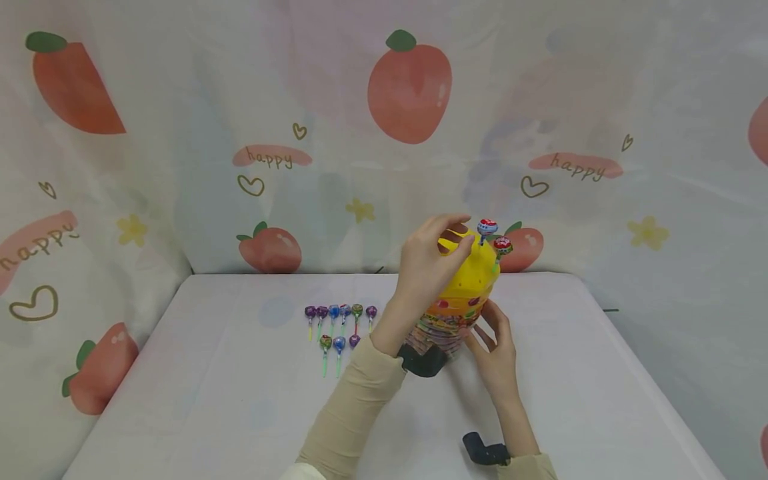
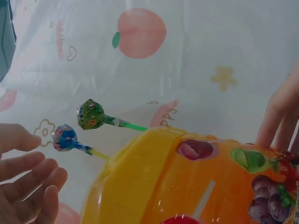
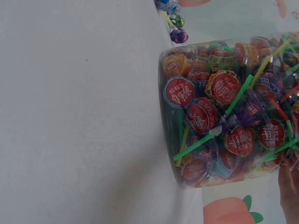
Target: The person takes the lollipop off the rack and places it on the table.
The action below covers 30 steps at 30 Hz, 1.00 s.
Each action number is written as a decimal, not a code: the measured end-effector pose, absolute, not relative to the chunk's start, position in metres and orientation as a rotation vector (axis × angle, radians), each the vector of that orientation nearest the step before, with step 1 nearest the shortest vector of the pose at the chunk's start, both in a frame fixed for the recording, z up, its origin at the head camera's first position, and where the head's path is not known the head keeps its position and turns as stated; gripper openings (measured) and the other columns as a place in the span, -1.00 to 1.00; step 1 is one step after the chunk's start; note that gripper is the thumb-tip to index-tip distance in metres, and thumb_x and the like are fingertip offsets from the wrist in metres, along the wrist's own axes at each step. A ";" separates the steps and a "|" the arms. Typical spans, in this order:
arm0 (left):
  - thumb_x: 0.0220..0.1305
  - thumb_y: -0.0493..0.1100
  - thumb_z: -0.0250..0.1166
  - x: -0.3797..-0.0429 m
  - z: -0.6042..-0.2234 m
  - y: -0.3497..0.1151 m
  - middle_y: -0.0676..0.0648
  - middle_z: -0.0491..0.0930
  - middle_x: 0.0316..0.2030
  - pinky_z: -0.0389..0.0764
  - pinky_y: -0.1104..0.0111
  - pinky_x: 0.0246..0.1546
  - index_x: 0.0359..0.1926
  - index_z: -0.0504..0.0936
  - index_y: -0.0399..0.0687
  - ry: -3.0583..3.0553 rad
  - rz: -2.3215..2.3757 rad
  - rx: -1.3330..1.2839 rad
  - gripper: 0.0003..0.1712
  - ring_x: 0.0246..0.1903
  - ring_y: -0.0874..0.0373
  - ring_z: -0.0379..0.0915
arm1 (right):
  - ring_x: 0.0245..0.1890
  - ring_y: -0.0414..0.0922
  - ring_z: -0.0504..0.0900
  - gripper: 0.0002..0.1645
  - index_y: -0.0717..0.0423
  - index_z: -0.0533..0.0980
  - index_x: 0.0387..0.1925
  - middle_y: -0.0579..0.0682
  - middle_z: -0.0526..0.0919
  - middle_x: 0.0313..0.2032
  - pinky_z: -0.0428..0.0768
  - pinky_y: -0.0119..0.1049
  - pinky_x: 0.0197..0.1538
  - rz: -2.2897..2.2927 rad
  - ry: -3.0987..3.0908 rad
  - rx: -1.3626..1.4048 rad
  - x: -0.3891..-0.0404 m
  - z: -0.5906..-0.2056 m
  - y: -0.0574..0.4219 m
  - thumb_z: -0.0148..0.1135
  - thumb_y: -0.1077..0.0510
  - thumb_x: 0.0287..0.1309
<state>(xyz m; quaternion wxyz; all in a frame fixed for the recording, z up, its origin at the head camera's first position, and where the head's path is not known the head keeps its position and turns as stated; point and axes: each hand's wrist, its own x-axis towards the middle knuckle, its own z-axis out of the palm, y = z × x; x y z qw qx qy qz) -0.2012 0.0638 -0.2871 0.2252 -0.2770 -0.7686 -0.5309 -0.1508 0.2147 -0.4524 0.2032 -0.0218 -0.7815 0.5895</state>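
A clear plastic jar (image 3: 169,154) of wrapped lollipops, with a yellow lid (image 1: 471,270) and an orange fruit-printed band (image 2: 173,182), stands on the table. Two lollipops stick out of its lid by their sticks: a blue-wrapped one (image 2: 65,137) and a green-and-red one (image 2: 91,114). My left hand (image 1: 429,260) is raised beside the lid, thumb and fingers spread with nothing between them, fingertips close to the blue lollipop. Low on the jar's right side, my right hand (image 1: 499,357) holds it with bent fingers (image 2: 278,114). Many lollipops show through the jar's wall.
Left of the jar, several lollipops (image 1: 334,312) lie in two rows on the white tabletop (image 1: 216,387). A fruit-patterned cloth (image 1: 336,87) hangs behind and at both sides. Black wrist cameras (image 1: 483,450) sit on both forearms.
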 end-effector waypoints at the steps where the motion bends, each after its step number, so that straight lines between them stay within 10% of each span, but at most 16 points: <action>1: 0.27 -0.15 0.28 -0.203 -0.286 0.066 -0.06 0.65 -0.14 0.56 0.62 -0.20 0.07 0.60 -0.09 -2.127 -1.465 -0.767 -0.65 -0.17 0.17 0.58 | 0.35 -0.19 0.27 -0.17 -0.10 0.14 0.41 -0.05 0.28 0.36 0.35 -0.70 0.17 1.647 -2.178 -0.059 -0.151 -0.453 0.215 0.29 0.17 0.18; 30: 0.26 -0.17 0.29 -0.215 -0.293 0.087 -0.10 0.70 -0.15 0.55 0.67 -0.16 0.05 0.58 -0.14 -2.125 -1.588 -0.810 -0.66 -0.16 0.14 0.65 | 0.36 -0.15 0.26 -0.16 -0.10 0.13 0.42 -0.06 0.28 0.36 0.34 -0.69 0.18 1.657 -2.182 -0.060 -0.150 -0.453 0.216 0.29 0.16 0.18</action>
